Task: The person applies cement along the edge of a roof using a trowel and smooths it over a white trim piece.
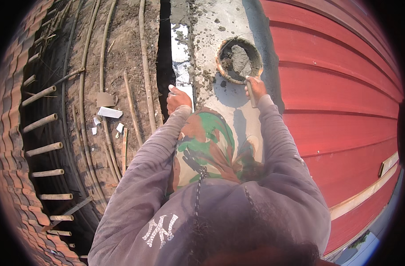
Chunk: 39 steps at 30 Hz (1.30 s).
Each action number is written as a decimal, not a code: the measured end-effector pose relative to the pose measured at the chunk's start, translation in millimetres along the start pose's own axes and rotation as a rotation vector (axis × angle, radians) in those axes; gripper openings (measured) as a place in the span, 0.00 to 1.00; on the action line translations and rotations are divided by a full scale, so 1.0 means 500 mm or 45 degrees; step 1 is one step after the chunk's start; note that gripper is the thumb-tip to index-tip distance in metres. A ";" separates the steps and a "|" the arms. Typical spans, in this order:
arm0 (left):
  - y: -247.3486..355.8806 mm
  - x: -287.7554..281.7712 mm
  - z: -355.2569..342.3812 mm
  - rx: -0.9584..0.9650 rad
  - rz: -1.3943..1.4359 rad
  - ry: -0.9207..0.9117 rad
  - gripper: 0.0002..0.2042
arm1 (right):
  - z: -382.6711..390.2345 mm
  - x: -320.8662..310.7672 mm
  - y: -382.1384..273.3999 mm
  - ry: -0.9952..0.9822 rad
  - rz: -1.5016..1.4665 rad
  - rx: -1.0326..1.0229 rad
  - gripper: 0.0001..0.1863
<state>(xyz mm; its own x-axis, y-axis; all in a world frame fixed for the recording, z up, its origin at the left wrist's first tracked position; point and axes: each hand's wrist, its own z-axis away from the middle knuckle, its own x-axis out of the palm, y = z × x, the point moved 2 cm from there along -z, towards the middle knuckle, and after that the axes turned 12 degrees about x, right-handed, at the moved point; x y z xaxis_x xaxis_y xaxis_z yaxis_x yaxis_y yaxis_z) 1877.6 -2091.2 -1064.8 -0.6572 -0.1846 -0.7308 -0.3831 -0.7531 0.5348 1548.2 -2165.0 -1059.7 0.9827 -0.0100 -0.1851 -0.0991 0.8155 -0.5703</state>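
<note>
My right hand (256, 87) is wrapped round the pale handle of a trowel (251, 98). Its blade appears to reach into a round bucket (219, 66) of wet grey mortar (229, 59), where a mortar-coated piece lies across the middle. My left hand (178, 100) is closed beside a row of white blocks (181, 71), near the dark gap on their left. Whether its fingers grip a block edge or something else is hidden. Below both hands are my camouflage-patterned trouser legs (207, 137).
Mortar-spattered concrete (211, 22) runs ahead, with red metal roofing (331, 84) along the right. To the left, bamboo poles (144, 57) cross a brown surface scattered with white block pieces (110, 112). Clay roof tiles (11, 146) and projecting bamboo ends (45, 149) line the far left.
</note>
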 end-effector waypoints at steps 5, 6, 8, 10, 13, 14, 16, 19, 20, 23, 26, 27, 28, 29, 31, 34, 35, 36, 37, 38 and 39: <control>-0.007 -0.013 0.001 -0.017 -0.005 0.003 0.37 | 0.163 0.095 -0.053 -0.180 -0.242 -0.239 0.14; -0.005 -0.015 -0.003 -0.009 -0.005 0.008 0.37 | 0.195 0.123 -0.076 -0.234 -0.273 -0.295 0.14; -0.010 -0.015 -0.005 -0.007 0.018 0.011 0.37 | 0.255 0.189 -0.115 -0.329 -0.327 -0.405 0.13; -0.007 -0.014 -0.003 -0.004 0.018 0.022 0.37 | 0.289 0.259 -0.150 -0.444 -0.358 -0.473 0.14; -0.002 -0.017 0.006 -0.010 -0.013 0.024 0.36 | 0.296 0.369 -0.194 -0.511 -0.359 -0.503 0.16; 0.001 -0.020 0.007 -0.015 -0.012 0.011 0.36 | 0.284 0.406 -0.202 -0.478 -0.350 -0.489 0.17; 0.006 -0.019 0.010 -0.015 0.001 -0.013 0.36 | 0.230 0.463 -0.210 -0.370 -0.165 -0.417 0.17; 0.005 -0.020 0.012 0.011 0.012 0.006 0.35 | 0.156 0.488 -0.189 -0.242 -0.030 -0.433 0.21; 0.008 -0.024 0.010 0.007 0.000 0.026 0.35 | 0.149 0.484 -0.189 -0.289 0.000 -0.443 0.20; 0.011 -0.043 0.013 -0.016 -0.034 0.037 0.34 | 0.165 0.421 -0.187 -0.448 0.122 -0.342 0.23; 0.003 -0.034 0.015 -0.004 -0.002 0.040 0.34 | 0.147 0.333 -0.158 -0.430 0.095 -0.338 0.24; 0.010 -0.033 0.018 -0.013 0.005 0.005 0.33 | 0.101 0.286 -0.150 -0.342 0.365 -0.473 0.27; 0.019 -0.027 0.021 0.002 0.010 -0.018 0.34 | 0.043 0.229 -0.140 -0.240 0.639 -0.601 0.29; 0.016 -0.026 0.018 0.002 0.004 -0.023 0.36 | 0.031 0.221 -0.141 -0.174 0.870 -0.693 0.31; 0.002 -0.031 0.014 -0.010 -0.007 -0.007 0.36 | 0.047 0.228 -0.172 -0.048 1.279 -0.868 0.32; 0.001 -0.032 0.013 -0.004 -0.005 0.026 0.36 | 0.076 0.251 -0.279 0.062 1.636 -0.934 0.32; 0.002 -0.030 0.014 -0.002 -0.010 0.023 0.36 | 0.058 0.261 -0.314 0.085 1.724 -0.923 0.32; 0.007 -0.029 0.016 0.005 -0.012 0.019 0.36 | 0.023 0.262 -0.347 0.127 1.713 -0.950 0.31; 0.007 -0.028 0.017 0.007 -0.025 0.038 0.35 | -0.005 0.267 -0.386 0.167 1.729 -1.005 0.31; 0.009 -0.029 0.015 0.008 -0.023 0.029 0.36 | -0.029 0.277 -0.420 0.205 1.745 -1.057 0.31; 0.006 -0.032 0.014 0.001 -0.027 0.021 0.36 | -0.041 0.297 -0.458 0.158 1.780 -1.005 0.31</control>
<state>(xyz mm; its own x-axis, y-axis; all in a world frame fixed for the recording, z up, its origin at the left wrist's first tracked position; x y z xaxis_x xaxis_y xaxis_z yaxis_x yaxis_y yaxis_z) 1882.5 -2086.0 -1048.5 -0.6383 -0.1788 -0.7487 -0.3973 -0.7566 0.5194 1713.7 -2365.3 -973.2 0.0433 0.3729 -0.9269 -0.9536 -0.2614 -0.1497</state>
